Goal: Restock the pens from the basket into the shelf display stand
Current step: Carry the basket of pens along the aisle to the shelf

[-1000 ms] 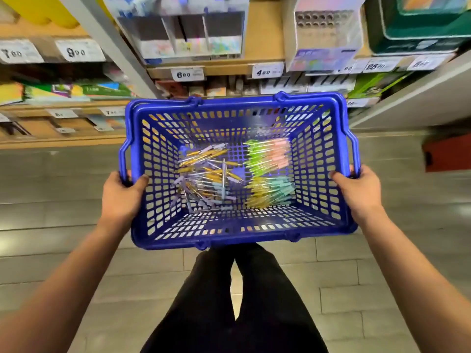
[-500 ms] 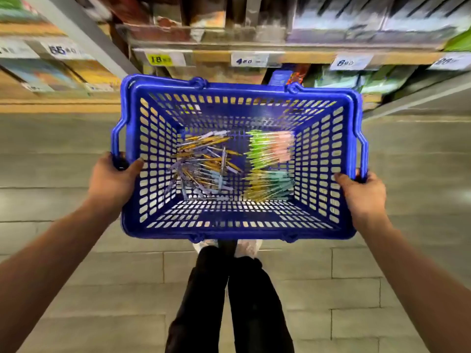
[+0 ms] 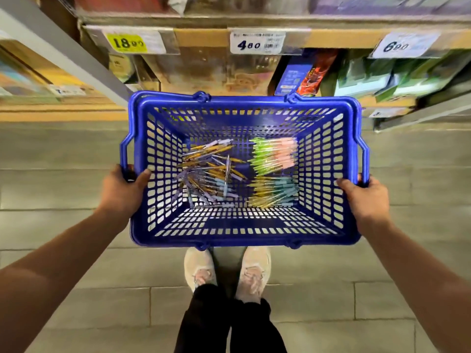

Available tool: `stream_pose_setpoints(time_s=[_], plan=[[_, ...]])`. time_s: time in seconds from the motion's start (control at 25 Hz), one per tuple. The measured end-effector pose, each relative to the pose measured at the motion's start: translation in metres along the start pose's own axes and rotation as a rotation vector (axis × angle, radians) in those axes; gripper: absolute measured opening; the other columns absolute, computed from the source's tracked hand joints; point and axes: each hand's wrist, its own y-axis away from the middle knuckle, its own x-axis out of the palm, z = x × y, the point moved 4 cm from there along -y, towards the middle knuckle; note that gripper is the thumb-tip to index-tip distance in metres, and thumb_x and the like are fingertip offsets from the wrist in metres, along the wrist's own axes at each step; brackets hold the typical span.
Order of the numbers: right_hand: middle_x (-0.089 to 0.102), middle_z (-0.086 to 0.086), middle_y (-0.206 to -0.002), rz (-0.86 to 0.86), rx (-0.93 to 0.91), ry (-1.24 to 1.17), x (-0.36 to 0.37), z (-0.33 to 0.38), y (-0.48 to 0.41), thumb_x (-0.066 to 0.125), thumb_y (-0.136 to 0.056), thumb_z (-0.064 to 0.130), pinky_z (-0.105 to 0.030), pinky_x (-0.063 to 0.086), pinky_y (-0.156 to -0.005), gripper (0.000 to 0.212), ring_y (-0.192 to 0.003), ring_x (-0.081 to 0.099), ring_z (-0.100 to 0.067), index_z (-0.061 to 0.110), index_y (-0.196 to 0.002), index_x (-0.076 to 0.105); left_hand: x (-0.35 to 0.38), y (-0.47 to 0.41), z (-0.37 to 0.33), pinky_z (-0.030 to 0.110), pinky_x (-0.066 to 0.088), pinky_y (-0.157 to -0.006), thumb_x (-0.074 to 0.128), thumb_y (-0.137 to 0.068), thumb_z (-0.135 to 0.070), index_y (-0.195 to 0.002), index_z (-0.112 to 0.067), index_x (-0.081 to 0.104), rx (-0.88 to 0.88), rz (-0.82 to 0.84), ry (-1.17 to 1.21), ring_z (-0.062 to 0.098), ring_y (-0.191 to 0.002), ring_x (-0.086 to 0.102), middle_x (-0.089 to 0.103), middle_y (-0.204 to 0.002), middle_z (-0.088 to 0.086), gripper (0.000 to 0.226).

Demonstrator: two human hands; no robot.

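Since half a second ago the basket (image 3: 244, 236) has sunk a little in the view and the shelf (image 3: 204, 38) looms larger, and the person's pale shoes (image 3: 201, 271) have come fully into sight below the basket.

The pens (image 3: 211, 171) lie on the basket's floor. A loose, criss-crossed heap of yellow, lilac and pale blue ones sits on the left. On the right are two tidier bunches, a green and pink bunch (image 3: 274, 156) toward the shelf and a yellow and teal bunch (image 3: 274, 192) nearer the person. The two bunches lie just beside each other.

The blue basket is held level above the grey tiled floor (image 3: 76, 301), its far rim close to the shelf edge.

The left hand (image 3: 122, 192) has its grip clamped on the basket's left rim, thumb hooked over the inside and fingers curled round the lower end of the side handle (image 3: 124, 154). The right hand (image 3: 367, 200) grips the right rim the same way, thumb lying on top.

Price tags (image 3: 254, 43) run along the shelf edge, with blurred packaged goods beneath.
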Motion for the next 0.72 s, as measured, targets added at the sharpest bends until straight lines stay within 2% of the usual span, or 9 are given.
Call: stream_pose_setpoints(time_s=[0.08, 0.16, 0.24, 0.36, 0.48, 0.56, 0.72], plan=[[0.072, 0.0, -0.085, 0.0, -0.001, 0.019, 0.007, -0.003, -0.013, 0.08, -0.08, 0.019, -0.022, 0.052, -0.06, 0.028, -0.065, 0.068, -0.01, 0.013, -0.105, 0.067, 0.011, -0.011, 0.003, 0.058, 0.056, -0.093, 0.074, -0.092, -0.03, -0.103, -0.017, 0.058, 0.0, 0.01, 0.007, 0.038, -0.099, 0.07, 0.071, -0.107, 0.019, 0.022], [0.071, 0.002, -0.081, -0.006, -0.015, 0.016, 0.015, -0.008, -0.025, 0.079, -0.08, 0.016, -0.016, 0.05, -0.05, 0.027, -0.056, 0.066, -0.002, 0.012, -0.104, 0.067, 0.022, -0.022, 0.007, 0.055, 0.057, -0.09, 0.074, -0.092, -0.033, -0.095, -0.02, 0.058, 0.007, 0.003, -0.007, 0.035, -0.094, 0.071, 0.072, -0.102, 0.015, 0.021], [0.068, 0.005, -0.078, -0.012, -0.02, -0.021, 0.024, -0.013, -0.034, 0.079, -0.08, 0.012, -0.01, 0.047, -0.043, 0.026, -0.046, 0.062, 0.006, 0.012, -0.102, 0.065, 0.03, -0.033, 0.011, 0.049, 0.06, -0.083, 0.073, -0.091, -0.036, -0.088, -0.021, 0.057, 0.006, -0.012, -0.006, 0.029, -0.083, 0.072, 0.072, -0.092, 0.008, 0.022], [0.069, 0.008, -0.076, -0.01, -0.023, -0.051, 0.033, -0.016, -0.044, 0.078, -0.08, 0.012, -0.009, 0.046, -0.042, 0.025, -0.047, 0.063, 0.007, 0.014, -0.1, 0.064, 0.041, -0.047, 0.012, 0.04, 0.061, -0.075, 0.072, -0.093, -0.034, -0.087, -0.025, 0.056, -0.008, -0.013, 0.057, 0.018, -0.074, 0.07, 0.07, -0.087, 0.001, 0.019], [0.072, 0.012, -0.067, 0.021, -0.008, -0.099, 0.045, -0.013, -0.052, 0.078, -0.079, 0.013, -0.012, 0.049, -0.044, 0.021, -0.053, 0.068, 0.001, 0.022, -0.091, 0.064, 0.047, -0.059, 0.011, 0.044, 0.06, -0.079, 0.07, -0.095, -0.034, -0.101, -0.019, 0.058, -0.008, -0.006, 0.072, 0.026, -0.086, 0.072, 0.071, -0.099, 0.008, 0.02], [0.073, 0.011, -0.071, 0.021, -0.013, -0.089, 0.051, -0.01, -0.058, 0.078, -0.08, 0.013, -0.014, 0.051, -0.045, 0.021, -0.053, 0.069, -0.001, 0.024, -0.088, 0.062, 0.049, -0.064, 0.012, 0.051, 0.059, -0.086, 0.07, -0.095, -0.034, -0.109, -0.015, 0.056, -0.006, -0.023, 0.039, 0.034, -0.096, 0.071, 0.069, -0.109, 0.015, 0.028], [0.072, 0.015, -0.064, 0.012, -0.015, -0.051, 0.058, -0.011, -0.067, 0.079, -0.08, 0.016, -0.013, 0.049, -0.043, 0.019, -0.052, 0.068, 0.0, 0.023, -0.088, 0.063, 0.055, -0.068, 0.014, 0.057, 0.057, -0.091, 0.07, -0.095, -0.034, -0.109, -0.016, 0.054, -0.036, -0.034, 0.015, 0.039, -0.103, 0.069, 0.067, -0.115, 0.019, 0.029]])
